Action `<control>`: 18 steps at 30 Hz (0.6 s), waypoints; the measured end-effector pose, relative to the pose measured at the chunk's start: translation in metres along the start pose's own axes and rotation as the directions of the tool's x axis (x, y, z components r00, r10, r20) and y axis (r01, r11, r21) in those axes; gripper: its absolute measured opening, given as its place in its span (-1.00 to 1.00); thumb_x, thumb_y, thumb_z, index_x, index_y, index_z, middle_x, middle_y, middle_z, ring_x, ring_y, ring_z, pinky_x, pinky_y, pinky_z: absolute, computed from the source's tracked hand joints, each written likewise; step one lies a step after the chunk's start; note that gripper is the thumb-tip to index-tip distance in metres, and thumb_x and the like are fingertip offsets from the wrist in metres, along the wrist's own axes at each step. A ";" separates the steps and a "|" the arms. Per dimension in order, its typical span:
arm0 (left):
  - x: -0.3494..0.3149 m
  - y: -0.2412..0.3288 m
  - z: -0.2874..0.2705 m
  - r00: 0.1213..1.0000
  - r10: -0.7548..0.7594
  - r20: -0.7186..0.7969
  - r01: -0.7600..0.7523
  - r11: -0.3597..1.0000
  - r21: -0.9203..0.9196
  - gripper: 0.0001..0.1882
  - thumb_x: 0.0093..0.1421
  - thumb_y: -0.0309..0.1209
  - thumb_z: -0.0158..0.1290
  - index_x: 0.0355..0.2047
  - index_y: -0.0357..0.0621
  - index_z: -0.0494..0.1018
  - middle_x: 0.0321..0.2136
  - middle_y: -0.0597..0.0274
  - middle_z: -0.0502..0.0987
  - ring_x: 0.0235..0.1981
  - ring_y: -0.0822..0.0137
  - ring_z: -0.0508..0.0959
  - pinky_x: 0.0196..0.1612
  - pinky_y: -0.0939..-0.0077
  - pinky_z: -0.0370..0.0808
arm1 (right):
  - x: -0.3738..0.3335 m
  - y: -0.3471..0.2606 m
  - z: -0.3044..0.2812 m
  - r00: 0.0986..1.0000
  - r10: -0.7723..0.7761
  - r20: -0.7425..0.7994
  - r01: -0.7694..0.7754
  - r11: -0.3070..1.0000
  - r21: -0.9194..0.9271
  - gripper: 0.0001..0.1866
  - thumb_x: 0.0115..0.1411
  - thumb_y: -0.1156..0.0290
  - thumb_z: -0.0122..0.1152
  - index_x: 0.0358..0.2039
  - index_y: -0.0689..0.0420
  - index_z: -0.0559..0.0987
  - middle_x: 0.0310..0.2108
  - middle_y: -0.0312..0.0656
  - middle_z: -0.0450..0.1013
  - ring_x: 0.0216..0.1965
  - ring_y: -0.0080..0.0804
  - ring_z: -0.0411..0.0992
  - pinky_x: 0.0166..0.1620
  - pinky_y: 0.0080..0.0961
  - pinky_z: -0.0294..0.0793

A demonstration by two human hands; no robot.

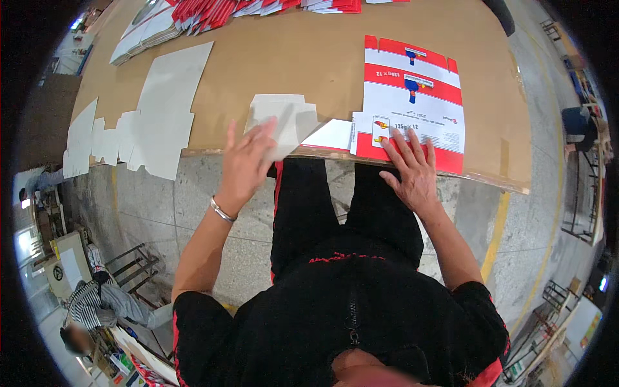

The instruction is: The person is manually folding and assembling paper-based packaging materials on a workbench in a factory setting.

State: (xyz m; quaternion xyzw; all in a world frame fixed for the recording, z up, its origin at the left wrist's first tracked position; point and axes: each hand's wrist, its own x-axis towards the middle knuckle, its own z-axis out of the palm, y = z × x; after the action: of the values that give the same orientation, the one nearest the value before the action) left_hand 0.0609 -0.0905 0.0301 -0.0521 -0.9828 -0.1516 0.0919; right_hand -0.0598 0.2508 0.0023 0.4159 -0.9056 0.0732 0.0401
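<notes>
While the right hand (414, 177) rests on the red-white sheet (412, 97), fingers spread wide, the blurred left hand (246, 162) is at the pale card (287, 115), grip can't tell.

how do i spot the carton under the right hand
Find the brown table, then the right of its near edge. There the right hand rests on a flat carton. Its red and white print faces up, unlike the plain sheets farther left, and it lies apart from the red stacks.
</notes>
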 end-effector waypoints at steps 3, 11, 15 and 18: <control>0.022 0.017 0.013 0.905 -0.375 -0.203 0.201 0.794 -0.573 -0.24 0.03 -0.54 0.21 0.25 -0.17 0.17 -0.04 0.17 0.51 0.07 0.20 0.43 0.28 0.12 0.13 | 0.000 0.002 0.001 1.000 0.028 -0.013 -0.028 1.000 -0.003 -0.29 0.13 -0.04 0.16 0.28 -0.17 0.26 0.34 -0.27 0.09 0.37 -0.14 -0.03 0.34 0.06 -0.16; 0.051 0.020 0.081 0.668 -0.744 0.023 0.111 0.070 -0.991 -0.34 0.22 -0.45 0.10 0.26 -0.34 0.09 0.05 0.03 0.38 0.04 0.27 0.41 0.15 0.39 0.33 | 0.004 -0.005 0.000 0.999 0.033 0.037 -0.032 0.999 -0.025 -0.40 0.23 0.15 0.07 0.29 -0.18 0.25 0.35 -0.30 0.08 0.37 -0.17 -0.02 0.33 0.09 -0.16; 0.066 0.037 0.072 0.857 -0.465 -0.221 0.200 0.697 -0.689 -0.39 0.23 -0.54 -0.06 0.27 -0.35 0.05 0.23 -0.12 0.17 0.24 0.07 0.23 0.26 0.33 0.20 | 0.003 0.005 -0.001 0.998 -0.008 0.056 0.012 0.998 -0.062 -0.38 0.21 0.23 0.10 0.29 -0.28 0.22 0.32 -0.38 0.11 0.33 -0.21 0.05 0.26 0.25 -0.04; 0.066 0.031 0.076 0.921 -0.068 -0.385 -0.128 0.878 -0.462 -0.34 0.13 -0.58 -0.07 0.28 -0.27 0.08 0.32 -0.14 0.02 0.34 -0.08 0.04 0.33 0.11 0.05 | 0.010 0.010 -0.003 0.999 -0.028 0.032 0.030 0.997 -0.067 -0.40 0.24 0.28 0.06 0.29 -0.27 0.20 0.32 -0.37 0.10 0.32 -0.22 0.07 0.21 0.34 0.01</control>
State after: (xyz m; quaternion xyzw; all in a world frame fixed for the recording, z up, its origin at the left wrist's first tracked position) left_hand -0.0124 -0.0327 -0.0196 -0.0576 -0.8755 -0.3952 0.2719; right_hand -0.0741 0.2502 0.0061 0.4286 -0.9018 0.0356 0.0412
